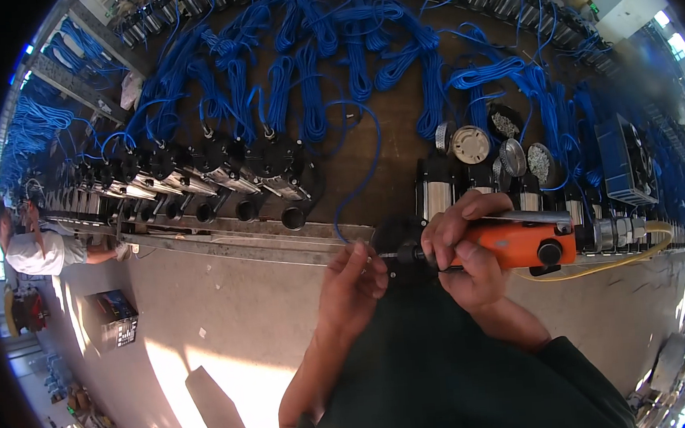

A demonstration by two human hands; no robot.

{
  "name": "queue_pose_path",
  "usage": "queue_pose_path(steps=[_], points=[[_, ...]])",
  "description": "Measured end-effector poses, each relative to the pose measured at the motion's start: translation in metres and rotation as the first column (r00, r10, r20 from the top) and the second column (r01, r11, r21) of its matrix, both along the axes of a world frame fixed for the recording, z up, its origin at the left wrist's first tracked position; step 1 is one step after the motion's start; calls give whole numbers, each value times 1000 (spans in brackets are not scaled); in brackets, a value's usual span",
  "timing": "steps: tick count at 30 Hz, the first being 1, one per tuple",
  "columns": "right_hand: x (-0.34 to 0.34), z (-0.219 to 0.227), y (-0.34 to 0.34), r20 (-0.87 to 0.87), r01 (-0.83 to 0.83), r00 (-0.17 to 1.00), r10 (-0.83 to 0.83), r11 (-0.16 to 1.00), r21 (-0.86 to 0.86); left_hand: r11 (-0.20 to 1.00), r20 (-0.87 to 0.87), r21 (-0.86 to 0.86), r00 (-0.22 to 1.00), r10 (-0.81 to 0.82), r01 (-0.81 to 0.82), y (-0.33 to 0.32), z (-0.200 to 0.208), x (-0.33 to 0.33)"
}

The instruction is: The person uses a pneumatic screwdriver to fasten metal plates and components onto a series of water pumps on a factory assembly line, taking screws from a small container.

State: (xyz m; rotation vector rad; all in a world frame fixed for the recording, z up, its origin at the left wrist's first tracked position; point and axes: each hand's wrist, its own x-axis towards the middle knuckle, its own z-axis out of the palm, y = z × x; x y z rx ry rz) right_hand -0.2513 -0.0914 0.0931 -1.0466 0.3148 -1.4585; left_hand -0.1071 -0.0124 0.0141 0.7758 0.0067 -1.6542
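Note:
My right hand (476,272) is wrapped round an orange air screwdriver (526,244), held level with its tip toward the left. A yellow air hose (657,229) runs from its right end. At the tool's thin metal bit (392,255) my left hand (352,286) is closed in a pinch; whatever small thing sits between the fingertips is too small to name. Just beyond both hands stands a dark pump end (399,232), partly covered by them. A blue cable (377,143) curves down close to my left fingertips.
Silver-and-black pumps (274,167) line the bench, with coiled blue cables (312,104) behind. Beyond the tool are a round cream-coloured part (471,145) and metal bowls of small parts (540,164). A blue crate (626,163) stands right. Another person (44,249) works far left.

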Motion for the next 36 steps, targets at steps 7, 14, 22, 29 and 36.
queue_pose_path(steps=[7, 14, 22, 29, 36], points=[[5, -3, 1, 17, -6, 1000, 5, 999, 38, 997, -90, -73, 995, -37, 31, -2, -12, 2], [7, -5, -2, -4, 26, 1000, -26, 1000, 15, 999, 102, 14, 994, 42, -43, -10, 16, 0], [13, -6, -4, 15, 50, 999, -50, 999, 11, 999, 79, -33, 997, -18, 21, -9, 6, 7], [10, -7, -14, -25, 7, 1000, -8, 999, -50, 985, 280, -60, 950, -137, 160, -25, -2, 12], [15, -32, -28, -271, 108, 959, -87, 992, 62, 928, 848, -119, 523, -89, 352, -68, -30, 17]])
